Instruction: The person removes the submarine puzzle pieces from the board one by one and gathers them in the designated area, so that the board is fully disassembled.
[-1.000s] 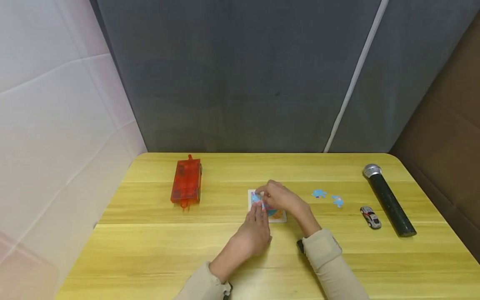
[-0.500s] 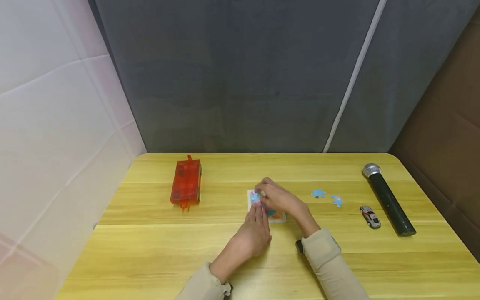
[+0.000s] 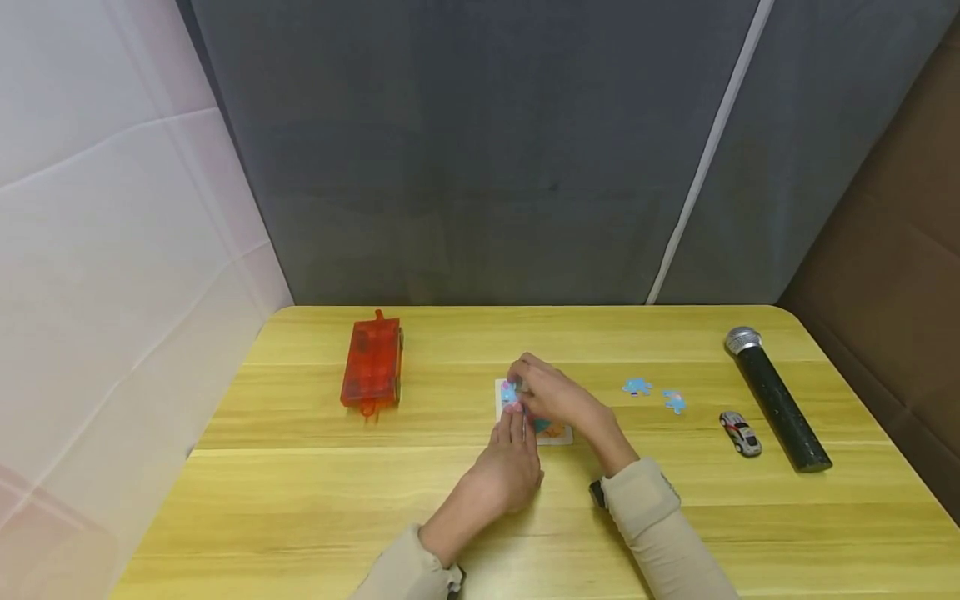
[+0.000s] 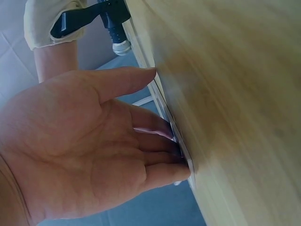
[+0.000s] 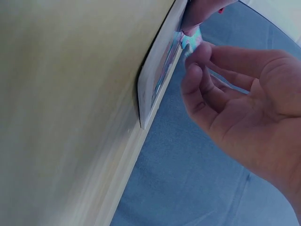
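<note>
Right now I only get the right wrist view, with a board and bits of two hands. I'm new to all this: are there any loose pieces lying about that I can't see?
Observer: Yes. The head view shows two blue pieces lying on the table, to the right of the board.

Operator: Oh, nice! And that other hand poking in at the top of my picture, how is it lying?

Observer: That is the left hand. From the head view, its back faces up and its fingers stretch out onto the board.
</note>
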The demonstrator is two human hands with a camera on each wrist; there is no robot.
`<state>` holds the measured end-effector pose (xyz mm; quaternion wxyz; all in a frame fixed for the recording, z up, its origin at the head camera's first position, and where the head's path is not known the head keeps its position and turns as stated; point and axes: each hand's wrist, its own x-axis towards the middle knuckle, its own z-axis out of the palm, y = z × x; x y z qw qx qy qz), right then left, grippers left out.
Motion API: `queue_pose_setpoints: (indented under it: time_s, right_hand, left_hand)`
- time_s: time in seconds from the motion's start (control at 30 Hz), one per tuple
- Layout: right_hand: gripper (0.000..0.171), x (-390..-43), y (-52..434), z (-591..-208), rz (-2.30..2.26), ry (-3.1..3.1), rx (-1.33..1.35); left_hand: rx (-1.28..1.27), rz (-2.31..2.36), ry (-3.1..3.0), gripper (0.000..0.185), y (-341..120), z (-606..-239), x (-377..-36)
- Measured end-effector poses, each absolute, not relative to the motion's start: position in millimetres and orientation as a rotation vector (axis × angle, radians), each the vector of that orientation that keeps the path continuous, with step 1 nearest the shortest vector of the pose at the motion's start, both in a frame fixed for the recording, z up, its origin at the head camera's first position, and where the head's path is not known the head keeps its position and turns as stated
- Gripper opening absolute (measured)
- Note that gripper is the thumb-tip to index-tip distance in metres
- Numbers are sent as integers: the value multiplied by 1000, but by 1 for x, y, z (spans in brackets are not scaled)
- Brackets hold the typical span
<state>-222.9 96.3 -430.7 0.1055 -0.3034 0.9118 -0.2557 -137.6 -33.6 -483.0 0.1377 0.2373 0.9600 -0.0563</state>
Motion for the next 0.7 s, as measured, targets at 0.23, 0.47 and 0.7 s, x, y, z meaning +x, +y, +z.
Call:
queue_pose_setpoints:
  time_s: [0.23,0.47,0.7]
  right_hand:
    - [14,-223,96,-431,-721,2787,-869]
    - [13,-223,92,-432,-846,2694,-955]
    - [9,-234,116,-428,-874,2744,-773]
  left_hand:
    - [704,-210,2797,73,-34,-487,-138]
    - [694,-212,2787,74,-34,-485,-137]
    - [638,-158,2784,72,-30,-470,-132]
